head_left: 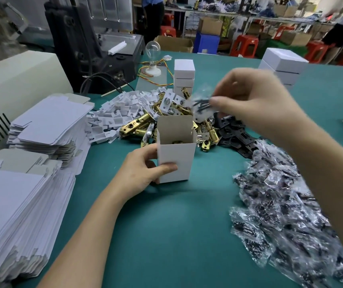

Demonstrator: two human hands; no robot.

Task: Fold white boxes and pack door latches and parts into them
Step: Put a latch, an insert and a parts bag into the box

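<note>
A white box (177,154) stands upright on the green table, top flaps open, with a brass part showing inside. My left hand (143,171) grips its left side and front. Above and to the right of the opening, my right hand (251,98) pinches a clear bag of black screws (201,103), blurred by motion. Behind the box lies a heap of brass door latches (139,125), white card inserts (120,109) and black plates (233,134).
Stacks of flat unfolded boxes (41,125) fill the left side. A pile of clear screw bags (287,215) lies at the right. Closed white boxes (184,73) are stacked behind, with more white boxes (280,65) at far right. A light bulb (153,57) and machine stand at the back.
</note>
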